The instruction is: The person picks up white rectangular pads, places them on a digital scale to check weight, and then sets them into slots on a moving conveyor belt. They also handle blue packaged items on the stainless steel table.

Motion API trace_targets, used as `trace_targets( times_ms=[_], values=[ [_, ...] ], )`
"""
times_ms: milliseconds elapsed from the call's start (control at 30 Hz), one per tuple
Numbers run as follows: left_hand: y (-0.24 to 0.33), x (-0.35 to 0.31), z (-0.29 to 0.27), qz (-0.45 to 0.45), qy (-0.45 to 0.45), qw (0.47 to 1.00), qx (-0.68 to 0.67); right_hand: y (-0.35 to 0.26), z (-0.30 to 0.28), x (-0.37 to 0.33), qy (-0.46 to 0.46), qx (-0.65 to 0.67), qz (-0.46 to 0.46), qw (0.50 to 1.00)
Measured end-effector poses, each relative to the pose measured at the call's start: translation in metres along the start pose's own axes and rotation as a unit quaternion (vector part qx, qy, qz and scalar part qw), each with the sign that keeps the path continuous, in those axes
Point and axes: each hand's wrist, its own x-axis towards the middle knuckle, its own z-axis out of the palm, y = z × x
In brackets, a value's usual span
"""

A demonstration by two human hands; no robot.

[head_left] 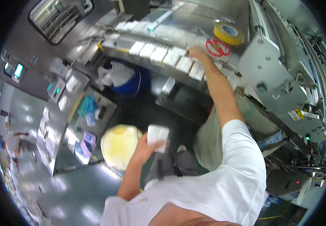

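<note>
The left hand [145, 148] grasps one plain white, rectangular packet [158, 135], well left of and nearer than the one yellow tape roll [223, 37]. Left of the roll, at least six white blocks [171, 58] line the worktop [113, 45]; there, the right hand's [196, 53] grip cannot be told.

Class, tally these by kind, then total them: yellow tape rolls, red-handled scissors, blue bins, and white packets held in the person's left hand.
Yellow tape roll: 1
Red-handled scissors: 1
Blue bin: 1
White packet in the left hand: 1
Total: 4
</note>
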Motion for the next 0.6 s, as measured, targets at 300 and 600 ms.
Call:
trace_targets(
  times_ms=[300, 600],
  values=[
    [0.026, 0.037, -0.076, 0.049, 0.052, 0.997, 0.004, -0.128, 0.021, 0.078, 0.039, 0.148, 0.146, 0.977],
    [0.142, 0.165, -0.119, 0.024, -0.265, 0.956, 0.126, -0.070, 0.008, 0.046, 0.027, 0.135, 0.243, 0.960]
  ],
)
